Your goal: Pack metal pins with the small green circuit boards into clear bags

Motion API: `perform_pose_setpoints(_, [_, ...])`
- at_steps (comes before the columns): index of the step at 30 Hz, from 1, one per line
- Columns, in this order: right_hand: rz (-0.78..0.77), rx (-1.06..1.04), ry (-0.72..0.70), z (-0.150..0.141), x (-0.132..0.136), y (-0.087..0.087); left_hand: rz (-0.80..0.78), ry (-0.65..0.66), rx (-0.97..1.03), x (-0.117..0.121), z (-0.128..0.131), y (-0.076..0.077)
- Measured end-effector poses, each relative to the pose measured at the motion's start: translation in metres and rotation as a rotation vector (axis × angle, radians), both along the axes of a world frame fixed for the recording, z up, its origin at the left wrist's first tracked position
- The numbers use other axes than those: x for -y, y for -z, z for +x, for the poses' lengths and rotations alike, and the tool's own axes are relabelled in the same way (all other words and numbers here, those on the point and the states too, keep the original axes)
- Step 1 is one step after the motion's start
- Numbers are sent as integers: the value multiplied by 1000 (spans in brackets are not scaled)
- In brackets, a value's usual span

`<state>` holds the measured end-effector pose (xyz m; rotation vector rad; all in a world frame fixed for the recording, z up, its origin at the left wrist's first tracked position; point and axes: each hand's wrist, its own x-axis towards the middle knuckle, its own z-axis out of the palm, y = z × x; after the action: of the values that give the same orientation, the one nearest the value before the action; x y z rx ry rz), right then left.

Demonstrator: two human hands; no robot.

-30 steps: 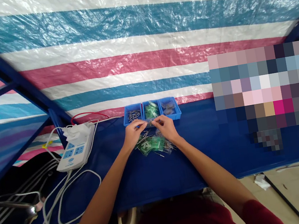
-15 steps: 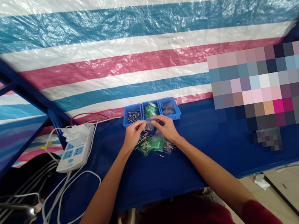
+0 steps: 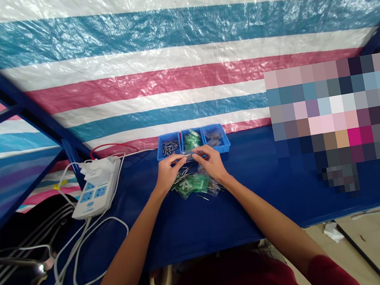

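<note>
Between my two hands a small clear plastic bag (image 3: 188,154) is stretched. My left hand (image 3: 171,169) pinches its left end, and my right hand (image 3: 211,161) pinches the right end. Just under them lies a pile of green packets (image 3: 195,183) mixed with thin metal pins (image 3: 184,175). Behind the hands stand three joined blue bins: the left bin (image 3: 158,150) has dark and silver metal pins in it, the middle bin (image 3: 183,136) has green packets, and the right bin (image 3: 226,142) has small clear packets. What the held bag contains is too small to make out.
On the left of the blue table (image 3: 270,187) sits a white power strip (image 3: 93,195) with a plugged-in adapter (image 3: 98,171). Looped white cables (image 3: 73,259) run over the table's front edge. A striped tarp (image 3: 165,83) hangs behind. An area on the right is pixelated.
The clear bag between my fingers has flattened into a narrower strip and lifted slightly. Both hands stay almost where they were.
</note>
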<state>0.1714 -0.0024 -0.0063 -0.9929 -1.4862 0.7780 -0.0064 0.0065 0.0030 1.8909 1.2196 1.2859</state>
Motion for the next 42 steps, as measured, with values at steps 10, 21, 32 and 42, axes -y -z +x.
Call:
perform_pose_setpoints(10, [-332,-283,-209,0,-8,5,89,-108,-34,3,0,-5])
perform_pose_setpoints(21, [-243,-354,184,2,-8,5,73,-186,23,-2,-2,-1])
perform_pose_setpoints(32, [-352,957,255,18,-2,-13,62,-182,-35,-3,-3,2])
perform_pose_setpoints(42, [-308,1090,152,9,-1,-1,26,-128,-48,-2,-1,2])
